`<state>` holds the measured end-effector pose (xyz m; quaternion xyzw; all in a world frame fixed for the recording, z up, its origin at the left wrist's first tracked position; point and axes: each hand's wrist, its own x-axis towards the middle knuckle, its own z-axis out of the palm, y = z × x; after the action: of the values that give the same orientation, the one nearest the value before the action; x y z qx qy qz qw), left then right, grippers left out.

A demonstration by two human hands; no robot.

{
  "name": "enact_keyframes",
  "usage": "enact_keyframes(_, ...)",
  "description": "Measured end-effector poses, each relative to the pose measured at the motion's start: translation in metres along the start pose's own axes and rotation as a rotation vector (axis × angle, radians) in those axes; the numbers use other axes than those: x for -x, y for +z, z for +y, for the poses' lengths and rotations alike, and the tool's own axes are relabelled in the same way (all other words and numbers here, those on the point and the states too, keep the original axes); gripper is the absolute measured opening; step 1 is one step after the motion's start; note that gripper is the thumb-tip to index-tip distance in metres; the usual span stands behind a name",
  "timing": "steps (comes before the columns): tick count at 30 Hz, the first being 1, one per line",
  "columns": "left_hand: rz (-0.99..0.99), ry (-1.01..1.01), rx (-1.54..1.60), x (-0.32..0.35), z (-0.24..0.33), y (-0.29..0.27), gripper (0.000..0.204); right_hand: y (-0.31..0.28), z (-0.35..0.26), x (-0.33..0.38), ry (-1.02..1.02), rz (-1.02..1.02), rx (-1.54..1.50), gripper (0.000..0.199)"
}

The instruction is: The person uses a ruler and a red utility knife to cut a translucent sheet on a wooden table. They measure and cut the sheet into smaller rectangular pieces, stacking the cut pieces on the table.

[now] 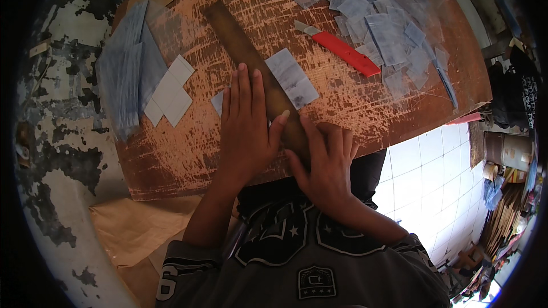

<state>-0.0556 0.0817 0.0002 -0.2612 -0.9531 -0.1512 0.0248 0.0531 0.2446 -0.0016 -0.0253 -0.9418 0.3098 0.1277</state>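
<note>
Left hand (245, 125) lies spread flat and right hand (325, 162) presses curled fingers on the brown ruler (257, 68) slanting across the scratched board (171, 159), red utility knife (339, 49) and clear plastic pieces (382, 28) lying well apart beyond

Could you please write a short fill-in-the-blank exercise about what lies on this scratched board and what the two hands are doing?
1. Both hands, the left hand and the right hand, press on a long dark wooden ____.
2. The utility knife lying untouched on the board has a ____ handle.
3. The loose heap of clear plastic pieces lies to the ____ of the knife.
4. The white cross-shaped card lies to the ____ of the left hand.

Missing words: ruler; red; right; left
</note>
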Motion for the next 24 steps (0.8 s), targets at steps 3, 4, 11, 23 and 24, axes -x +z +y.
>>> enact_keyframes(3, 0.009, 0.009, -0.009, 0.000, 0.000, 0.001, 0.085, 0.001, 0.001, 0.001, -0.031, 0.008, 0.022, 0.068)
enact_keyframes(4, 0.014, 0.012, -0.014, 0.001, -0.001, 0.001, 0.085, 0.001, 0.002, 0.000, -0.039, 0.010, 0.022, 0.068)
enact_keyframes(11, 0.010, -0.003, -0.011, 0.000, 0.000, 0.001, 0.084, 0.002, -0.001, 0.001, -0.028, 0.002, 0.046, 0.066)
enact_keyframes(23, 0.040, 0.017, -0.023, 0.001, -0.001, 0.004, 0.083, -0.019, -0.004, -0.008, -0.039, -0.096, 0.010, 0.061)
enact_keyframes(24, 0.041, 0.016, -0.027, 0.002, -0.001, 0.004, 0.083, -0.025, -0.002, -0.013, -0.056, -0.096, -0.022, 0.058)
